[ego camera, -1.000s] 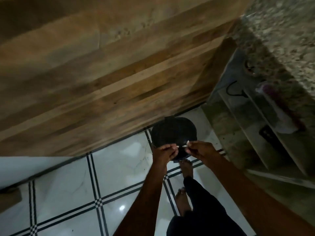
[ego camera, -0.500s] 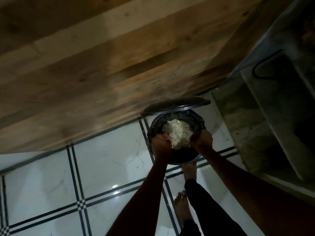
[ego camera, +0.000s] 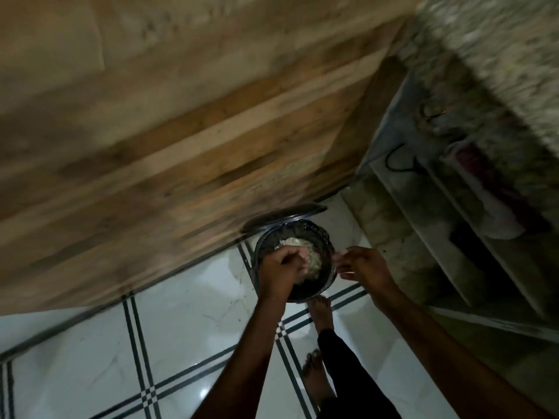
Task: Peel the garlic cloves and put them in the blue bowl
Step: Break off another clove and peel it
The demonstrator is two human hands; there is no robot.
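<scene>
A black pedal bin stands on the floor with its lid raised, and a heap of pale garlic skins lies inside. My left hand hovers over the bin's left side with its fingers curled downward toward the skins; what they hold, if anything, is hidden. My right hand is at the bin's right rim, fingers loosely spread and pointing left. No blue bowl or garlic cloves are in view.
A wooden cabinet front rises behind the bin. At the right are open shelves under a speckled stone counter. My bare feet stand on white floor tiles just in front of the bin.
One second ago the bin's lid was down and my hands were together above it. The lid then rose, showing the skins. My right hand has since moved off to the right rim.
</scene>
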